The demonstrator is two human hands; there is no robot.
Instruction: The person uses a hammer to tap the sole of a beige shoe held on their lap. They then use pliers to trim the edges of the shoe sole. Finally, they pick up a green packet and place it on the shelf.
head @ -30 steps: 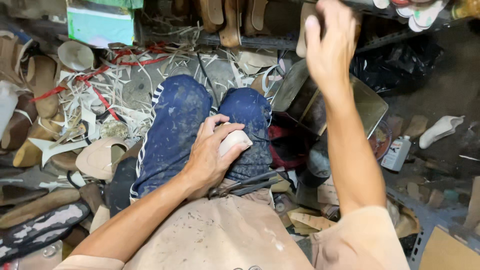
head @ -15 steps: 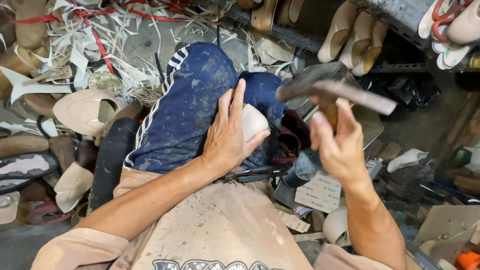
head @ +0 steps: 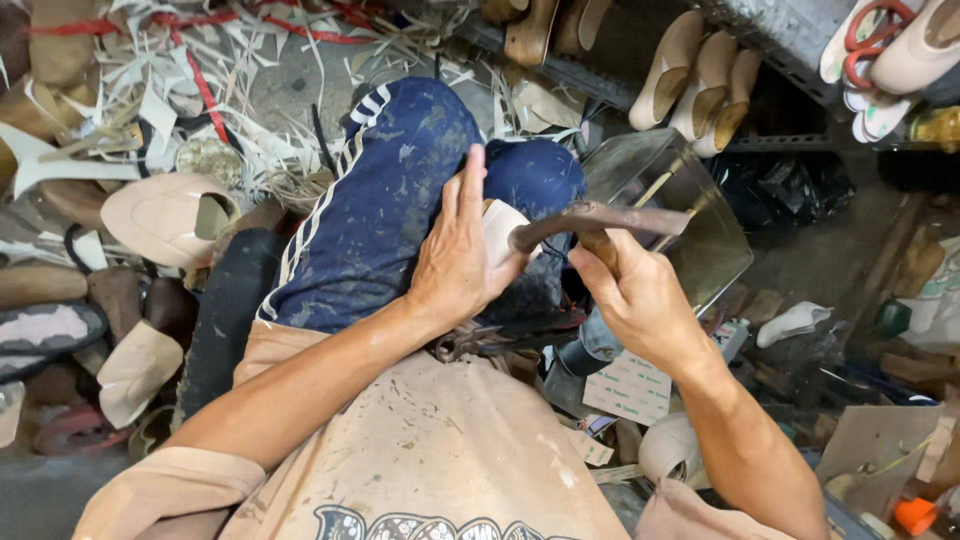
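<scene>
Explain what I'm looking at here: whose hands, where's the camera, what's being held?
There is no machine here: a person works with two bare hands, and the one view comes from a camera worn on their head, looking down at their lap. The left hand presses a pale shoe piece against the knee of the blue stained trousers, fingers spread over it. The right hand grips a hammer by its handle, with the metal head at the pale piece. A paint-flecked apron covers the lap. Around lie beige shoe parts, leather scraps, and finished shoes on a shelf.
</scene>
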